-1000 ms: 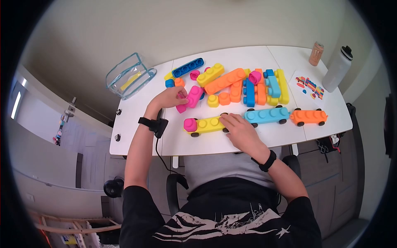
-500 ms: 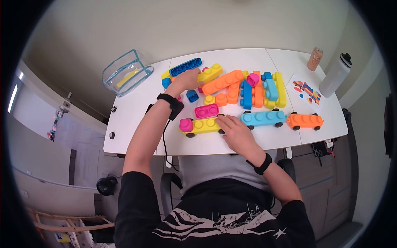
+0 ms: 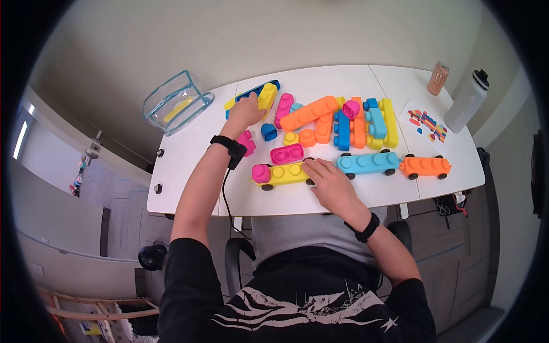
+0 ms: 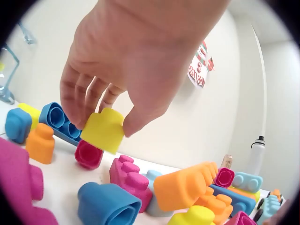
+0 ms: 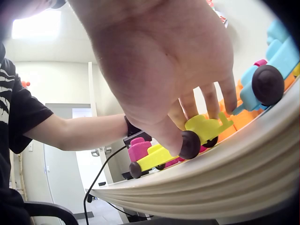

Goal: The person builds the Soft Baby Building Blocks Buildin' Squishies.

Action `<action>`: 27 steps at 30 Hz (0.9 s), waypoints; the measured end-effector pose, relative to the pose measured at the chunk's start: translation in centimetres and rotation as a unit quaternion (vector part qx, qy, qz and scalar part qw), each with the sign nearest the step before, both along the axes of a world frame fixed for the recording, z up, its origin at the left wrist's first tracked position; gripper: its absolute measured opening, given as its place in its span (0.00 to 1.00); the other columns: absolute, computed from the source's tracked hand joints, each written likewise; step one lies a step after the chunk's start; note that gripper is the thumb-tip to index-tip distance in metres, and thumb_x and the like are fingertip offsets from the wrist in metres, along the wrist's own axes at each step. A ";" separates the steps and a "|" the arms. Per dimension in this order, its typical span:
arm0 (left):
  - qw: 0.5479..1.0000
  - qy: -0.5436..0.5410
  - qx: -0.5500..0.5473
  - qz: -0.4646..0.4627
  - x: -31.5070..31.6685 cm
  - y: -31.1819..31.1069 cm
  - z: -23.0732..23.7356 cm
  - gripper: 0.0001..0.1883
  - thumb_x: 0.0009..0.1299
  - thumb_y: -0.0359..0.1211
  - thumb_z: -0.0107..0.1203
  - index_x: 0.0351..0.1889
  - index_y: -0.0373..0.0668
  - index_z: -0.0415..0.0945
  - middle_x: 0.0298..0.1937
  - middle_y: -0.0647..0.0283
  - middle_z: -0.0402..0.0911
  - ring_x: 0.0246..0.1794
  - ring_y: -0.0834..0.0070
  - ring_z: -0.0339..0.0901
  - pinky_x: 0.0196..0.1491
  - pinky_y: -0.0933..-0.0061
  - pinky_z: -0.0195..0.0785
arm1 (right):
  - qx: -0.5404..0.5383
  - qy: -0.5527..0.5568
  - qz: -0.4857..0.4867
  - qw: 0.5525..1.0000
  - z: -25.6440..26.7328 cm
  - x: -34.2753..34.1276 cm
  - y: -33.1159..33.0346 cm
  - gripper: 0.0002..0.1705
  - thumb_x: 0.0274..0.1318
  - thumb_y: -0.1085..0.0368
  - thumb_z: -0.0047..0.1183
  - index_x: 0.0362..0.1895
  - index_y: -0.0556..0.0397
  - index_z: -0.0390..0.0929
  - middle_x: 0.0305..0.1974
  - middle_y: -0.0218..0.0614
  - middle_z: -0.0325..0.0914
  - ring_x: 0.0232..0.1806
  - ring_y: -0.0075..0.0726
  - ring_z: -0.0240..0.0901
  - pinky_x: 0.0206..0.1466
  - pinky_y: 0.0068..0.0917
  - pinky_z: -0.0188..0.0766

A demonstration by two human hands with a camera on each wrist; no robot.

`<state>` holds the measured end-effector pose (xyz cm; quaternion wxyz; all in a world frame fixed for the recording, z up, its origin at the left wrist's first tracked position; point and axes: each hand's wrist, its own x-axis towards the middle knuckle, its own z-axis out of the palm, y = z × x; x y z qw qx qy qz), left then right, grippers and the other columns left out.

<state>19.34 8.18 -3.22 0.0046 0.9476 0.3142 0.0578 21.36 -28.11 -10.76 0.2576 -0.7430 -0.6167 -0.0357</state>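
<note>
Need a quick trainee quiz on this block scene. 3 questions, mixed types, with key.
1. True or false: the left hand pinches a yellow block between thumb and fingers.
2. In the head view, which colour is rightmost in the row of wheeled cars? A) yellow B) light blue C) orange
3. Fill in: the right hand touches the ____ car.

Key:
1. True.
2. C, the orange car.
3. Yellow; the yellow car is at the row's left end.
</note>
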 end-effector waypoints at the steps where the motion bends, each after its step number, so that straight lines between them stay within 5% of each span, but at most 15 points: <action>1: 0.999 0.033 0.003 0.014 0.0 -0.4 -0.2 0.28 0.70 0.50 0.69 0.59 0.41 0.77 0.51 0.48 0.90 0.54 0.51 0.88 0.56 0.55 0.81 | 0.000 -0.001 -0.001 1.000 0.1 0.0 0.0 0.41 0.55 0.69 0.70 0.75 0.54 0.73 0.76 0.39 0.72 0.77 0.52 0.67 0.77 0.43 0.69; 5: 0.976 -0.081 0.173 -0.108 -0.1 -2.6 -1.8 0.23 0.69 0.45 0.69 0.55 0.42 0.80 0.52 0.50 0.90 0.53 0.51 0.88 0.55 0.52 0.81 | 0.010 0.001 0.003 1.000 0.1 0.0 0.0 0.41 0.55 0.69 0.70 0.74 0.54 0.73 0.76 0.39 0.72 0.76 0.52 0.68 0.76 0.45 0.70; 10: 0.992 0.059 0.009 -0.115 2.5 -2.8 -2.0 0.12 0.68 0.38 0.65 0.47 0.45 0.85 0.46 0.54 0.91 0.50 0.52 0.88 0.51 0.50 0.81 | 0.012 -0.011 0.001 1.000 -0.5 0.1 0.2 0.41 0.55 0.68 0.70 0.74 0.53 0.74 0.75 0.38 0.72 0.76 0.53 0.68 0.75 0.46 0.70; 11: 0.992 0.047 0.007 -0.119 2.7 -3.0 -1.8 0.15 0.67 0.36 0.65 0.50 0.43 0.85 0.49 0.49 0.90 0.54 0.51 0.88 0.52 0.51 0.83 | 0.015 -0.011 0.003 1.000 -0.8 0.0 0.3 0.41 0.54 0.68 0.70 0.74 0.53 0.74 0.75 0.38 0.72 0.76 0.53 0.69 0.75 0.46 0.71; 14: 0.988 0.030 0.012 -0.150 2.6 -3.2 -1.5 0.17 0.65 0.38 0.70 0.51 0.46 0.86 0.51 0.56 0.91 0.55 0.54 0.88 0.53 0.52 0.82 | 0.020 -0.018 -0.002 1.000 -0.6 0.1 0.1 0.41 0.54 0.67 0.71 0.74 0.53 0.74 0.75 0.37 0.73 0.75 0.53 0.69 0.75 0.46 0.71; 27: 0.984 0.033 -0.081 -0.152 2.5 0.7 0.6 0.19 0.64 0.39 0.73 0.53 0.46 0.88 0.50 0.55 0.92 0.52 0.56 0.89 0.55 0.58 0.82 | 0.018 -0.020 0.000 1.000 -0.4 0.0 0.3 0.41 0.55 0.67 0.71 0.74 0.53 0.73 0.73 0.36 0.73 0.75 0.53 0.69 0.73 0.46 0.73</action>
